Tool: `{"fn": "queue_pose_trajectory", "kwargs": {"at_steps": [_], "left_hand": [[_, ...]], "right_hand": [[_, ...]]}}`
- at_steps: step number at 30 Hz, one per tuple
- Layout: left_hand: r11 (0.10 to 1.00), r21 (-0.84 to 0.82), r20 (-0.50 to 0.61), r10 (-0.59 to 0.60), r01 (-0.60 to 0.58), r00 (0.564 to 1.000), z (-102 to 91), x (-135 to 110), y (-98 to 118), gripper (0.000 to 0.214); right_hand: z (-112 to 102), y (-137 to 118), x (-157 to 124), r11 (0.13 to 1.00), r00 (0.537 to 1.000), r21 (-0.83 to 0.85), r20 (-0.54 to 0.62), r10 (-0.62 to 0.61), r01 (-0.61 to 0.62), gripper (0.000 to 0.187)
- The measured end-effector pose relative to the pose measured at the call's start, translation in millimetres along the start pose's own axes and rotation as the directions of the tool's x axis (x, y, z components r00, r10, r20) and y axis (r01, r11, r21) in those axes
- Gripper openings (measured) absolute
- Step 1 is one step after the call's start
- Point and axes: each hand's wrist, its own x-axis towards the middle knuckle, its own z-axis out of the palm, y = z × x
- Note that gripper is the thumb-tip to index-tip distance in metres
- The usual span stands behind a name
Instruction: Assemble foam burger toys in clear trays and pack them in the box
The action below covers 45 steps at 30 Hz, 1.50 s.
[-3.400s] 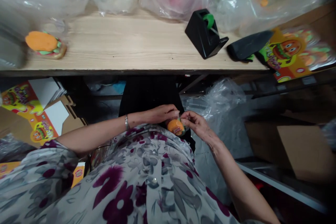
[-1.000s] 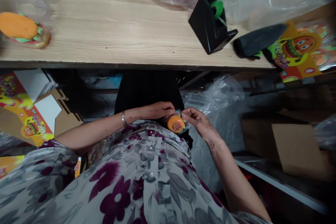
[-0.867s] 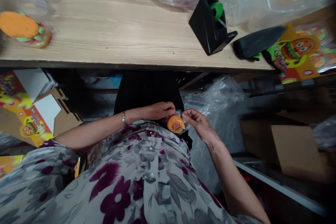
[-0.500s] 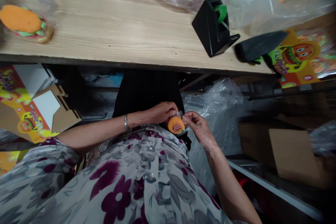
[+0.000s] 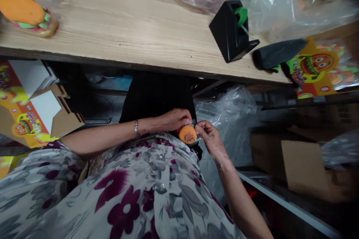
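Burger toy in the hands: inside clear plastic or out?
Inside: clear plastic wraps the burger toy, and the right hand pinches that plastic.

**A:** Left arm (image 5: 98, 143) lying almost level across the body, wrist (image 5: 136, 129) straight, and there's the left hand (image 5: 175, 119), fingers curled right over!

**B:** Right hand (image 5: 211, 138) just beside it, forearm (image 5: 238, 190) angling up from low, fingertips (image 5: 199, 128) pinched tight!

**A:** Both gripping?

**B:** Looks that way, though the fingers are hard to read from up here!
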Motion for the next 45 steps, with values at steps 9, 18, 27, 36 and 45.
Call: {"fn": "queue_pose_trajectory", "kwargs": {"at_steps": [9,18,27,36,45], "left_hand": [[0.948,-0.276,0.181,-0.113,0.160,0.977,-8.9,7.0,-4.8,0.022],[0.971,-0.236,0.039,-0.021,0.029,0.999,1.2,3.0,-11.2,0.022],[0.994,-0.091,0.014,0.069,-0.067,0.998,9.4,-8.5,-4.1,0.008],[0.980,0.019,0.061,0.197,-0.198,0.979,18.0,-24.7,-1.7,0.009],[0.949,-0.310,0.027,0.067,-0.056,0.997,-3.1,-2.2,-5.2,0.031]], "right_hand": [[-1.8,2.6,1.2,1.000,1.000,0.024,0.007,0.002,-0.002,0.028],[0.9,-0.9,-0.9,0.999,1.000,0.052,-0.008,0.016,-0.015,0.026],[2.7,-22.1,-7.2,0.984,0.990,-0.153,0.127,-0.068,0.088,0.021],[3.5,-29.3,-27.1,0.885,0.947,-0.377,0.267,-0.177,0.271,0.015],[-10.2,-10.8,-4.8,0.995,0.996,0.047,-0.015,-0.083,0.084,0.023]]}}
